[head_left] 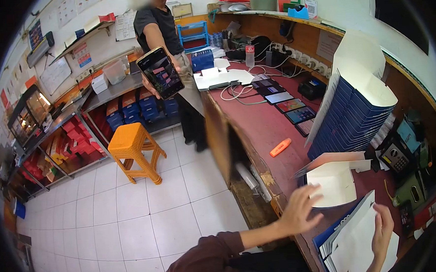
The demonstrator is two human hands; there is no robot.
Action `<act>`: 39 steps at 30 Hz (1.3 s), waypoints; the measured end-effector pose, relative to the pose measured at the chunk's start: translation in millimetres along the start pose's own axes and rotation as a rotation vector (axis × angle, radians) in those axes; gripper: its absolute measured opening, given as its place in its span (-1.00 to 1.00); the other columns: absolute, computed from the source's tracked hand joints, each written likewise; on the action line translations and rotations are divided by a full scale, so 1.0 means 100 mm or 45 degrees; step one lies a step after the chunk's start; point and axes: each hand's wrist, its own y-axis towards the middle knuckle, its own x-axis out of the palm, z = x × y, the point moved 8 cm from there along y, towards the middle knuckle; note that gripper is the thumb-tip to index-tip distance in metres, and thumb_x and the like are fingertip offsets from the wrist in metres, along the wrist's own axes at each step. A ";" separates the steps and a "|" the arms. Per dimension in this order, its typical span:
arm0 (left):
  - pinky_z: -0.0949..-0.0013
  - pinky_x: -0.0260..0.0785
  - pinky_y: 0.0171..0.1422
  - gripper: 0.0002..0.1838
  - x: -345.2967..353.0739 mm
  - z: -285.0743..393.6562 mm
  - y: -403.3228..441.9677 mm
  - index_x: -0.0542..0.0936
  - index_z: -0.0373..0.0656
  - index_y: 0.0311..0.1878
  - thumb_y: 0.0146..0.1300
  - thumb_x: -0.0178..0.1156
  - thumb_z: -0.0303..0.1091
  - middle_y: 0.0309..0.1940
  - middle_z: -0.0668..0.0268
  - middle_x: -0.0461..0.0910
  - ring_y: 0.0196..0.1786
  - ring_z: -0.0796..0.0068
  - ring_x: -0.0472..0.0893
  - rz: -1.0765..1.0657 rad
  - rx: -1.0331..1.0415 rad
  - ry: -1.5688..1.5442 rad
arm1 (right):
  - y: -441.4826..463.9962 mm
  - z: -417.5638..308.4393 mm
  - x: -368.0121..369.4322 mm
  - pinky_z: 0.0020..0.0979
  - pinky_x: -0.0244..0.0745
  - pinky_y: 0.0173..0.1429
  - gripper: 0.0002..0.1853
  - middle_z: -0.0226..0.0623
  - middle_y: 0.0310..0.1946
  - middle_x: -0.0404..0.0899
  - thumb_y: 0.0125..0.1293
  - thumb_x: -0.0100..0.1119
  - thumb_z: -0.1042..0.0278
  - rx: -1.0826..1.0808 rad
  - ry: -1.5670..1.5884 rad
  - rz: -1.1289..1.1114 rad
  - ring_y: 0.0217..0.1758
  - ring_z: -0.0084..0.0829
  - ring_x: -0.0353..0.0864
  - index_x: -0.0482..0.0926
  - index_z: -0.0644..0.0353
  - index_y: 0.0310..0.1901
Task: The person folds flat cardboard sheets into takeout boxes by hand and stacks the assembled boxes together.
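My left hand (301, 211) is beside an open cardboard box (335, 184), white inside, with its lid flap raised. Its fingers are spread and hold nothing; whether they touch the box I cannot tell. Over the right side of a pile of flat, unfolded box blanks (354, 235), my right hand (382, 232) has its fingers stretched out. The blanks are white on one face, with blue printed edges showing. Beyond the open box stands a tall, leaning stack of nested blue boxes (350, 114) with white insides.
An orange highlighter (280, 147), several phones and tablets (298, 114) and cables lie along the red counter (257, 129). A person holds out a phone (159, 73) across the counter's far left. An orange stool (136, 150) stands on the tiled floor.
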 end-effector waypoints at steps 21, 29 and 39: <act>0.23 0.42 -0.23 -0.62 2.19 1.70 -0.69 0.57 -0.23 -0.42 -0.06 0.26 -0.05 -0.39 0.20 0.53 -0.21 0.19 0.53 -1.350 0.685 -0.241 | -0.64 -2.17 -0.22 -0.09 0.30 0.18 -0.32 0.06 -0.32 0.57 0.02 0.23 0.75 -0.202 2.215 -0.014 0.09 0.06 0.44 0.18 0.29 0.20; 0.11 0.41 -0.35 -0.86 1.70 1.78 0.15 0.51 -0.22 -0.41 0.14 0.03 -0.36 -0.52 0.12 0.53 -0.41 0.06 0.58 -0.843 0.467 -0.584 | -0.92 -2.17 -0.11 -0.06 0.25 0.20 -0.30 0.00 -0.29 0.59 -0.03 0.28 0.73 -0.222 1.845 -0.238 0.09 0.03 0.45 0.22 0.24 0.18; 0.21 0.24 -0.43 -0.76 0.89 1.17 0.88 0.36 -0.27 -0.31 0.39 -0.14 -0.29 -0.60 0.04 0.41 -0.55 0.10 0.44 -0.084 -0.309 -0.974 | -0.98 -1.50 -0.41 -0.11 0.22 0.23 -0.28 0.07 -0.23 0.52 0.29 -0.10 -0.22 0.066 1.628 0.194 0.10 -0.02 0.39 0.18 0.30 0.21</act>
